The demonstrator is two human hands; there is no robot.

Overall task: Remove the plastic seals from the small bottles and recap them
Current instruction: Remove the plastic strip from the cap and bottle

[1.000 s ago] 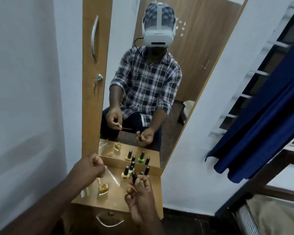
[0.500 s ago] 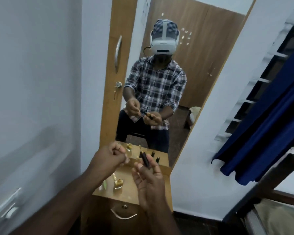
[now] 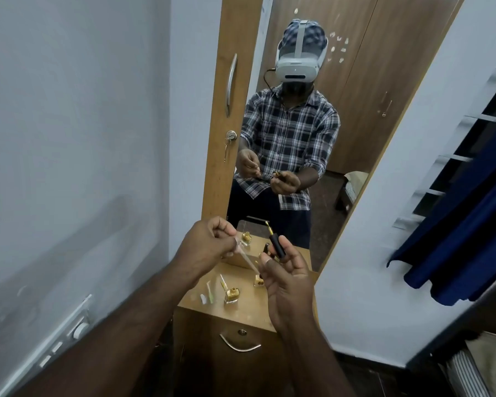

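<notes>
While I stand at the mirror (image 3: pixel 321 144) over the small wooden worktop (image 3: pixel 249 308), both my hands are raised and busy stripping a seal.

Going down in size: my right hand (image 3: pixel 287 277) is curled round the black brush cap (image 3: pixel 277 247), its gold-tipped brush pointing up and away; my left hand (image 3: pixel 209 243) pinches one end of the clear plastic seal (image 3: pixel 248 260), stretched taut between the two hands. Below them, near the left of the worktop, the open gold bottle (image 3: pixel 232 295) stands uncapped, with another small bottle (image 3: pixel 259 280) just beyond it and torn seal scraps (image 3: pixel 209 293) beside it. To do this well, I judge I should pull steadily along the cap, keep the wet brush clear of my fingers, then drop the film by the scraps and screw the cap onto the open bottle.
</notes>
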